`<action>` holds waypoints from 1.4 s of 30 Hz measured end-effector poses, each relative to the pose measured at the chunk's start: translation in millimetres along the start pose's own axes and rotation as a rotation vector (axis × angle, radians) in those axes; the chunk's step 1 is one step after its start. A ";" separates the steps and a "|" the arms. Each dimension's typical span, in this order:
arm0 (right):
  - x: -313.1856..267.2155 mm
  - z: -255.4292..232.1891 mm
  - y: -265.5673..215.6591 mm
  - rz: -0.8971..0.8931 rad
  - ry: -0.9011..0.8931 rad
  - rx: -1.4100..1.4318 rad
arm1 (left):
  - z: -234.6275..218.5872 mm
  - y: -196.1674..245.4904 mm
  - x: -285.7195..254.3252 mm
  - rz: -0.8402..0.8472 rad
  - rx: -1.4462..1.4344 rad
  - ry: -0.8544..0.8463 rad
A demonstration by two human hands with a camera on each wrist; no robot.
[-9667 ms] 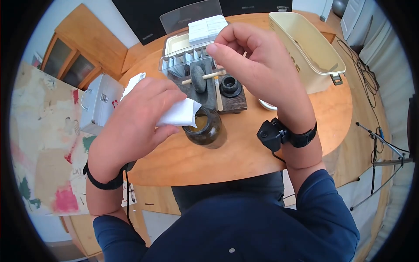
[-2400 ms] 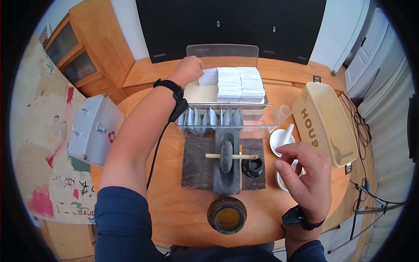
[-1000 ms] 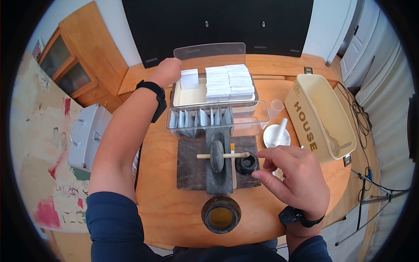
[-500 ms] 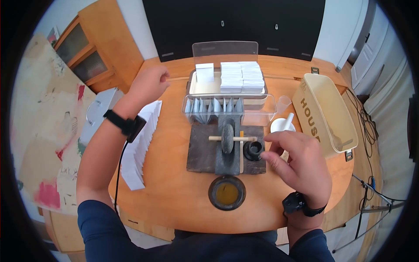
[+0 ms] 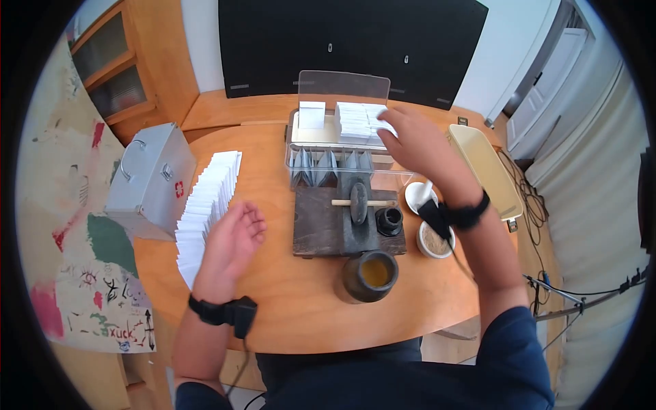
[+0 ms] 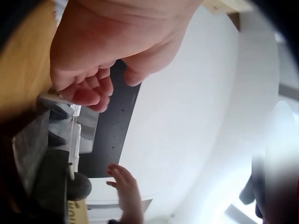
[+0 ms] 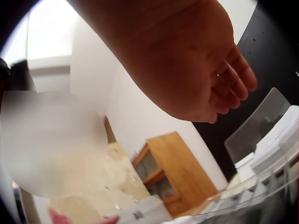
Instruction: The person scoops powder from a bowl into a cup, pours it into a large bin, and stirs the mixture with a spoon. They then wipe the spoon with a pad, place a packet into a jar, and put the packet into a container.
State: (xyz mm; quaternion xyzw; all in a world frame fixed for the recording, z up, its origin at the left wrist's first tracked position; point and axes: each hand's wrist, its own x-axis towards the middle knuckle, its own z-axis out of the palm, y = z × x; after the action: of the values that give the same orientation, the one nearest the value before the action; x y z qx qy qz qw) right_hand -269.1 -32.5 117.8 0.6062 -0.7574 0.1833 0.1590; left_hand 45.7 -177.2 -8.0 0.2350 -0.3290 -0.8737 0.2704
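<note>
My left hand is held with the palm partly up and fingers loosely bent, nothing in it. Beside it, a long overlapping row of white paper packets lies on the table. My right hand reaches forward, its fingertips right at the right end of a stack of white packets. That stack fills the right part of a cream tray; one upright white packet stands at the tray's left end. In the right wrist view the hand shows relaxed, bent fingers.
Before the tray, a clear box holds grey packets. Nearer stand a stone grinding trough with its wheel, a dark jar, a small black pot and white bowls. A silver case sits left, a cream bin right.
Earlier my left hand held a white packet over the jar, then reached the tray, where one packet now stands. It has since drawn back empty; my right hand has moved forward to the stack.
</note>
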 end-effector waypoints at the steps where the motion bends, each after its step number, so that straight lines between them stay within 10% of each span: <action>1: 22.3 13.8 7.2 -0.076 -0.029 -0.094 | -2.1 -4.2 10.3 -0.008 -0.139 -0.063; 8: 136.0 99.9 42.0 -0.345 -0.368 -0.437 | -21.6 -30.9 28.9 -0.013 -0.396 -0.030; 16: 160.2 122.5 25.9 -0.263 -0.617 -0.634 | -26.3 -41.4 30.3 -0.032 -0.358 -0.112; 28: -5.4 -0.7 -3.6 -0.149 0.073 0.196 | -27.0 -42.6 39.1 -0.025 -0.292 -0.056; 32: -102.1 0.2 -6.3 0.131 0.197 0.665 | -32.1 -45.5 42.8 0.073 -0.193 -0.347; 38: -155.9 4.1 5.3 0.261 0.283 0.859 | 6.6 -20.0 -48.8 0.252 0.736 -0.112; 40: -162.9 1.1 6.1 0.277 0.305 0.891 | -25.9 -19.5 -77.9 0.704 1.296 0.345; 42: -167.7 -2.6 6.8 0.266 0.278 0.922 | -47.5 -7.2 -100.8 0.712 1.541 0.709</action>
State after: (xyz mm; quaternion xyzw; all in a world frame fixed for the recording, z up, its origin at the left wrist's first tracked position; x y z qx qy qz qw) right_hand -239.8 114.3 41.9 0.4815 -0.6398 0.5968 -0.0510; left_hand 146.2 -130.7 -21.6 0.4892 -0.7709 -0.1548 0.3773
